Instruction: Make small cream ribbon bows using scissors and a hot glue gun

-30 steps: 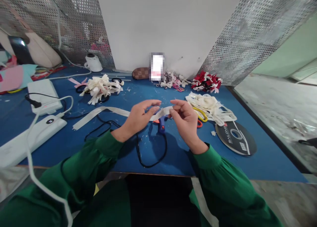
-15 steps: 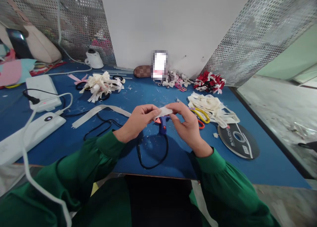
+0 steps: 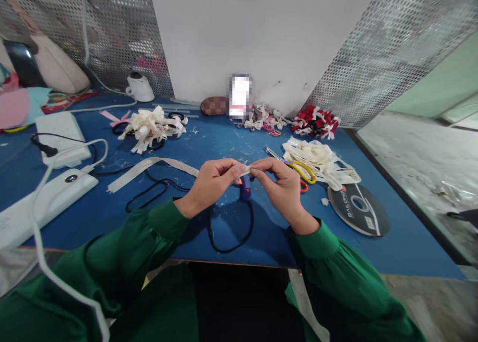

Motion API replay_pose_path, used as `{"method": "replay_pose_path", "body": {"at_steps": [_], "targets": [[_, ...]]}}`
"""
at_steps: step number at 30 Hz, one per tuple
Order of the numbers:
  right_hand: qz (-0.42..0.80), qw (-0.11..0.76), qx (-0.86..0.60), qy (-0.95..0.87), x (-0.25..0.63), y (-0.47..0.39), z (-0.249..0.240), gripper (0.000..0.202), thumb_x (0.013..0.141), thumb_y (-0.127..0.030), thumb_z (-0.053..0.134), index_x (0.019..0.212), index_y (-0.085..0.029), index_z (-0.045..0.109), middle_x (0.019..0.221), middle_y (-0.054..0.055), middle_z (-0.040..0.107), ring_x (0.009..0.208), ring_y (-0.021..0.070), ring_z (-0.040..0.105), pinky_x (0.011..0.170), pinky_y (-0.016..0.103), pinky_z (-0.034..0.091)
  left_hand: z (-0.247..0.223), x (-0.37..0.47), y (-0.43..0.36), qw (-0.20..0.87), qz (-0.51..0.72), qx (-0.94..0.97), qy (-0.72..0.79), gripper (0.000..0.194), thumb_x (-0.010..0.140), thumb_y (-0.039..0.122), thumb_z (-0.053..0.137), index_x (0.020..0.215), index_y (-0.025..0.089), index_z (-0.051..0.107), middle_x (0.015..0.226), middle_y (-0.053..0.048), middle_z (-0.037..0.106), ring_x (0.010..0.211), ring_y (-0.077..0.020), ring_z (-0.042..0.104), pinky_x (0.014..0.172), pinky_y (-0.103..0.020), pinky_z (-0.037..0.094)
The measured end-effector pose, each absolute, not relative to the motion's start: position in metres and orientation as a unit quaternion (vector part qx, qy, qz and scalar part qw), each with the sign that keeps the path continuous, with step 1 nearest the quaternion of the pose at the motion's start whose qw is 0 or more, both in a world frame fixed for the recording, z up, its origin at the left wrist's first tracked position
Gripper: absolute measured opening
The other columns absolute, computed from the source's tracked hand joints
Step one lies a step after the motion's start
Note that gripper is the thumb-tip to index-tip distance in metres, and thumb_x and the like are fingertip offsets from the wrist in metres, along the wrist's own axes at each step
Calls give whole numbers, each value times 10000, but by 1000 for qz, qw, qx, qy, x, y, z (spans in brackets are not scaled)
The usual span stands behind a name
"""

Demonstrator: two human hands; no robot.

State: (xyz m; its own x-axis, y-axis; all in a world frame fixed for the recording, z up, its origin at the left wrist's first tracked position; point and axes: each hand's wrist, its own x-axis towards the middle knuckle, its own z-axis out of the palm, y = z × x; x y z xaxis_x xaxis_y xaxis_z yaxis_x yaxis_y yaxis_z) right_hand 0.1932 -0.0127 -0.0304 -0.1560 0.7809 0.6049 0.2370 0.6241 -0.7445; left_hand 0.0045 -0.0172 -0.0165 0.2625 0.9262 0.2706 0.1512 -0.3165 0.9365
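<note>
Between both hands is a cream ribbon point(image 3: 245, 171), of which only a short, narrow part shows. My left hand point(image 3: 213, 182) pinches it between thumb and forefinger. From the other side, the fingertips of my right hand point(image 3: 279, 188) are closed on it too. Just below the fingers lies a blue glue gun point(image 3: 245, 188) with an orange part near its tip; my hands partly hide it. Its black cord point(image 3: 239, 248) loops toward the table's front edge. A long ribbon tail point(image 3: 144, 169) stretches over the table to the left of my left hand.
Scissors with yellow handles point(image 3: 306, 170) lie right of my right hand, by a heap of cream ribbon point(image 3: 317, 159). A black ribbon spool point(image 3: 358, 210) sits farther right. Cream bows point(image 3: 151, 128), red bows point(image 3: 315, 122) and a phone point(image 3: 239, 95) are behind. White power strips point(image 3: 48, 202) stand left.
The ribbon between my fingers has gone from a broad flat face to a narrow strip. My fingertips have come closer together, the right hand shifting slightly left.
</note>
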Motion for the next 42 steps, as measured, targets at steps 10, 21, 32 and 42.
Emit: {"method": "replay_pose_path", "body": {"at_steps": [10, 21, 32, 42], "targets": [[286, 566, -383, -672, 188, -16, -29, 81, 885, -172, 692, 810, -198, 703, 826, 21, 750, 750, 144, 682, 711, 296, 547, -28, 9, -21, 269, 476, 722, 423, 172, 924, 329, 682, 923, 194, 788, 807, -24, 770, 699, -143, 662, 642, -243, 485], [324, 574, -389, -644, 186, -18, -31, 78, 880, -215, 703, 809, -205, 671, 832, 16, 742, 712, 141, 678, 685, 301, 558, -26, 11, -25, 254, 483, 722, 425, 174, 936, 290, 663, 849, 201, 785, 769, -19, 767, 692, -142, 664, 668, -244, 504], [454, 539, -388, -594, 187, -12, -31, 144, 807, -313, 784, 869, -205, 712, 714, -21, 709, 650, 133, 667, 641, 277, 558, -24, 11, -25, 241, 488, 722, 428, 157, 922, 252, 666, 814, 194, 764, 742, -10, 755, 667, -129, 646, 644, -235, 491], [491, 548, -389, -554, 186, -13, -28, 159, 786, -351, 790, 774, -207, 723, 662, -19, 697, 622, 135, 645, 637, 287, 556, -28, 12, -24, 237, 490, 722, 426, 149, 928, 291, 678, 857, 211, 781, 760, -10, 754, 668, -131, 644, 648, -239, 504]]}}
